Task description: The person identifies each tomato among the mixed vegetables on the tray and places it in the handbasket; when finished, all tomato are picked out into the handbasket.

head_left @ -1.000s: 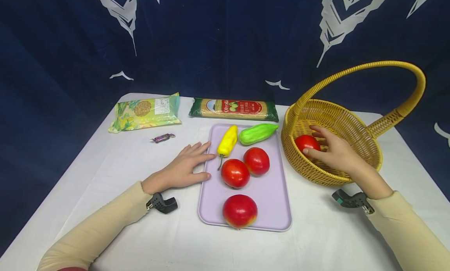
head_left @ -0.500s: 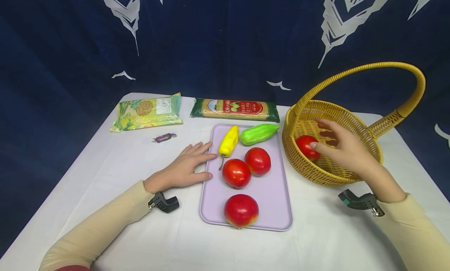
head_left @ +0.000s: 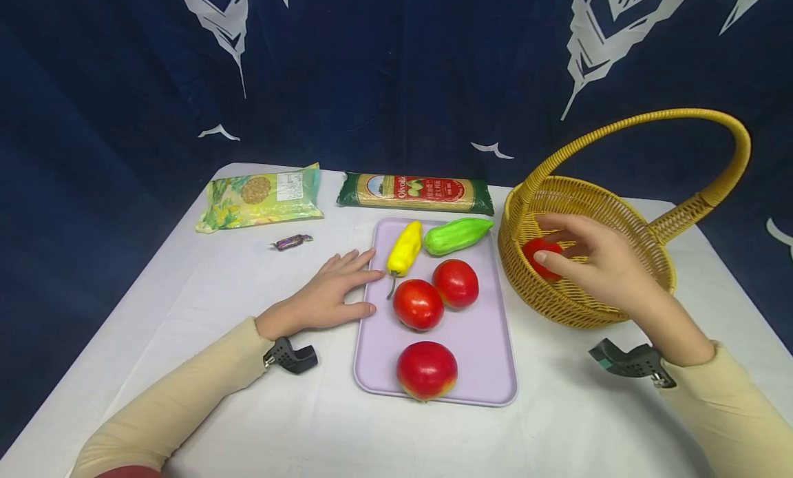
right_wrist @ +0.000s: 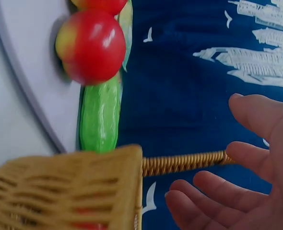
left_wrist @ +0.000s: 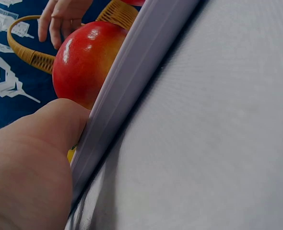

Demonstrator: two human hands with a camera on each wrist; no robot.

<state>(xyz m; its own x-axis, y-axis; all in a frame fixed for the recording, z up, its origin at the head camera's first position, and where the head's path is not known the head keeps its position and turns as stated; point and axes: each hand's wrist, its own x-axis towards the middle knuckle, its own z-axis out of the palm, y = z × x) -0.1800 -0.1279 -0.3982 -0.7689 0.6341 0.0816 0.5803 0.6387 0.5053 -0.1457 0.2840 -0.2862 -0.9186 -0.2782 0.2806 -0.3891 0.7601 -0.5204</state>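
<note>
My left hand (head_left: 328, 295) lies flat with fingers spread, its fingertips and thumb at the left rim of a lilac tray (head_left: 477, 368). On the tray lie three red round fruits, one near the front (head_left: 427, 370), plus a yellow pepper (head_left: 405, 249) and a green ridged vegetable (head_left: 457, 236). My right hand (head_left: 604, 264) hovers over the wicker basket (head_left: 573, 313), fingers apart and loosely bent, holding nothing. Below it, partly covered by the hand, a red fruit (head_left: 537, 252) sits inside the basket. In the right wrist view, the thumb and fingers (right_wrist: 249, 160) stand clear of any fruit.
The basket's tall arched handle (head_left: 669, 113) rises over its right and back. Behind the tray lies a spaghetti packet (head_left: 415, 193). A green-yellow bag (head_left: 260, 199) and a small purple wrapped candy (head_left: 291, 242) are at the left. A dark blue curtain (head_left: 347, 71) hangs behind the table.
My right hand lifted off the fruit in the basket and drew back right, then shifted slightly left over it again. The fruit stayed in the basket. My left hand kept its place.
</note>
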